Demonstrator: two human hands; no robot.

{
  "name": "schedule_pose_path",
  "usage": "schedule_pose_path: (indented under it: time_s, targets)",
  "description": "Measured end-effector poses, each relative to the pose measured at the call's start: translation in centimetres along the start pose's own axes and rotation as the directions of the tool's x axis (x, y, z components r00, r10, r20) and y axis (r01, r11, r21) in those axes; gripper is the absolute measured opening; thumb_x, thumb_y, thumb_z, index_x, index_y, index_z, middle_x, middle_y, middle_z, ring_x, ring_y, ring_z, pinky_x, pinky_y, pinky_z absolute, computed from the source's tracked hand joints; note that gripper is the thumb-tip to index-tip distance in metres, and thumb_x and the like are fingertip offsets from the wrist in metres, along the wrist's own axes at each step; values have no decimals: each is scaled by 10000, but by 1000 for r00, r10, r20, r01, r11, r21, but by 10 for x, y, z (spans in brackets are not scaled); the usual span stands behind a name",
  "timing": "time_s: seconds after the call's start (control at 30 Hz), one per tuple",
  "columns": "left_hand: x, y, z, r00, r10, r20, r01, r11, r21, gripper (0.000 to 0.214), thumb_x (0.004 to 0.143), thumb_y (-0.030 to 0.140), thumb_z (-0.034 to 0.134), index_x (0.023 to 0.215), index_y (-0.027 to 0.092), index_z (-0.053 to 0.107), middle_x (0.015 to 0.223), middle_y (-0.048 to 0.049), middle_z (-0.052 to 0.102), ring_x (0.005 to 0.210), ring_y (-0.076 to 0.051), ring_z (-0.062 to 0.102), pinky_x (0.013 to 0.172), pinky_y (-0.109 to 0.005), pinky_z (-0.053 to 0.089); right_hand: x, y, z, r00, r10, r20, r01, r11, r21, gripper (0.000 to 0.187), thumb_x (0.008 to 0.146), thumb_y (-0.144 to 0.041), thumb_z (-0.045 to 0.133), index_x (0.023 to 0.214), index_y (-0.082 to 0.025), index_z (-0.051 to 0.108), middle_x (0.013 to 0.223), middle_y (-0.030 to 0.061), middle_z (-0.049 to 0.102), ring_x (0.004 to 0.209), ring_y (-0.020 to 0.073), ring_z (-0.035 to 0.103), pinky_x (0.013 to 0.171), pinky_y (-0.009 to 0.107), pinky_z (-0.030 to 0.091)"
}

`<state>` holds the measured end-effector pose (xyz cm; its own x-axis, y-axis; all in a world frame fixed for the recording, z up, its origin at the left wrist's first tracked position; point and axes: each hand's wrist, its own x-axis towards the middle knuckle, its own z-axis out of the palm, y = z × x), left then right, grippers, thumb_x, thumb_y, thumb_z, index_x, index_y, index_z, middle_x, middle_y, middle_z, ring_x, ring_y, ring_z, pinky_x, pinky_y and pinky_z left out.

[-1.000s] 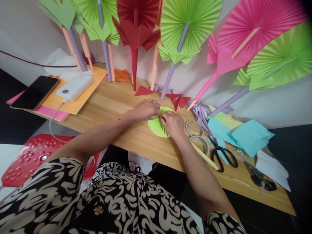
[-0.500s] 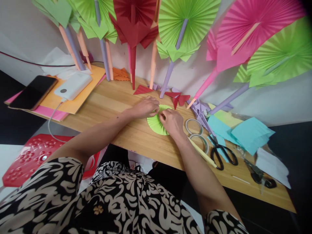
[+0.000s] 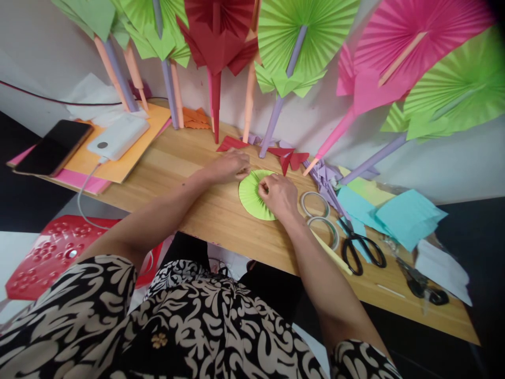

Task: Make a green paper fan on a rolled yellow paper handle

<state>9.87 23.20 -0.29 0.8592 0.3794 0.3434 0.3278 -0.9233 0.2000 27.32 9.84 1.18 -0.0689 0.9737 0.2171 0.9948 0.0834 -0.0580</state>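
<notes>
A round pleated green paper fan [image 3: 251,196] lies flat on the wooden table [image 3: 205,210]. My right hand [image 3: 279,195] rests on its right half, fingers curled and pinching the pleats near the centre. My left hand [image 3: 229,166] sits just off the fan's upper left edge, fingers curled on the table next to a red folded paper piece [image 3: 232,143]. I cannot make out anything inside the left hand.
Two tape rolls [image 3: 315,205], a yellow stick, black scissors [image 3: 361,247] and turquoise paper sheets [image 3: 398,213] lie to the right. A phone [image 3: 53,148] and power bank [image 3: 118,137] rest on coloured sheets at left. Finished paper fans on sticks lean against the wall.
My left hand has slid off the fan up and to the left, uncovering its upper half. My right hand stays on the fan's centre.
</notes>
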Motion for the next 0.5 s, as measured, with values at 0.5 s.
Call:
schedule_pose_path:
  time_s: [0.5]
  targets:
    - [1,10,2,992,124,-7,-124,991,-48,214,928,260,567,804,200,732,833,-51,704,881,-208,598,836,-360,380,-2,1,-1,999,29,16,-29,1000,7,174,908,-232,542,840,-207,700,893,61,735,862,216,636,753,330,347]
